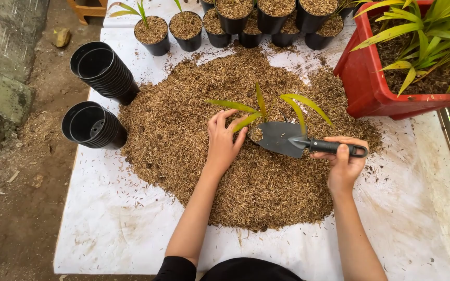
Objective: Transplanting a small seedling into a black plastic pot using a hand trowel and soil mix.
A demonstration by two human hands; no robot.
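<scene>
My left hand (224, 139) rests on a big heap of brown husk mix (204, 171), its fingers closed round the base of a small green seedling (266, 106) with long yellow-green leaves. What lies under the palm is hidden. My right hand (344, 162) grips the black handle of a dark grey garden trowel (282, 138). The trowel blade lies flat on the heap and points at the seedling's base, right beside my left fingers.
A white sheet (115, 224) covers the table. Two lying stacks of empty black pots (102, 67) (92, 125) sit at the left edge. Several filled black pots (186, 26) line the far side. A red planter (371, 83) of green plants stands at right.
</scene>
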